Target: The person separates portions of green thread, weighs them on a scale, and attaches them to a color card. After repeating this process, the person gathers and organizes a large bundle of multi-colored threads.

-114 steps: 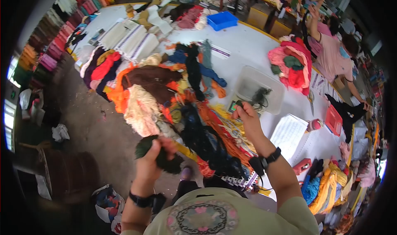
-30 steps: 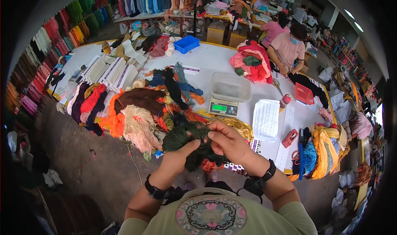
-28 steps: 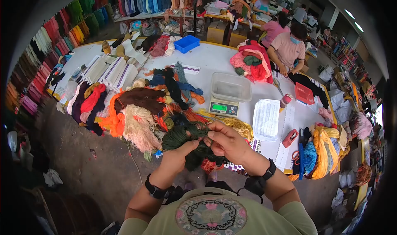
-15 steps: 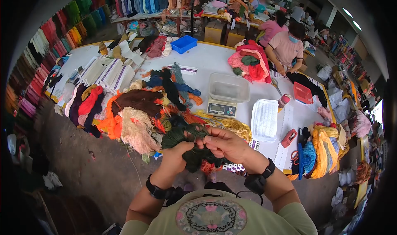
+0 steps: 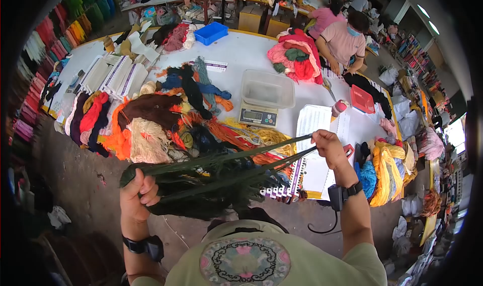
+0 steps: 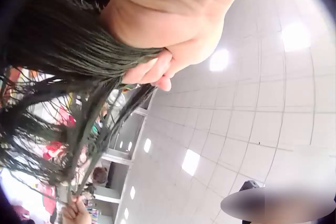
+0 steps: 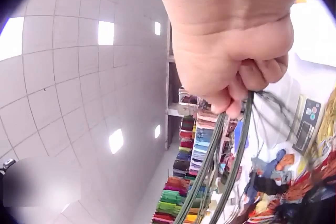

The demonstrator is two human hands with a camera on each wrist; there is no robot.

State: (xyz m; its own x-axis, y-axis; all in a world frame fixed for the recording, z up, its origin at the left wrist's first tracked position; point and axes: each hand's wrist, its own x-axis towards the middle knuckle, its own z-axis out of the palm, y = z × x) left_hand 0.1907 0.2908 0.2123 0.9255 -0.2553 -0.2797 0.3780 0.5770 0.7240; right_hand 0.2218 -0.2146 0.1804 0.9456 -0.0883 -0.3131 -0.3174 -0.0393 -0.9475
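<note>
A dark green skein of yarn [image 5: 211,180] stretches between my two hands in front of my body. At its left end, my left hand [image 5: 138,195] grips the thick bundle, fingers curled round it; the left wrist view shows the strands [image 6: 79,50] running through that fist. My right hand [image 5: 329,146] holds the other end, where thinner strands draw together. Seen from the right wrist, two cords of yarn [image 7: 210,171] hang taut from the curled fingers [image 7: 257,77]. Between the hands the lower strands sag loosely above the table edge.
Heaps of coloured yarn [image 5: 151,110] cover the near table edge. Behind them stand a scale [image 5: 259,116] bearing a clear plastic tub [image 5: 266,87], a blue tray [image 5: 211,33] and printed sheets [image 5: 313,120]. Another person [image 5: 347,39] works across the table at right.
My hands were close together at the green skein; they have moved far apart, left hand leftward and right hand rightward, pulling the skein out long. Earlier still, the left hand held it as a compact bundle.
</note>
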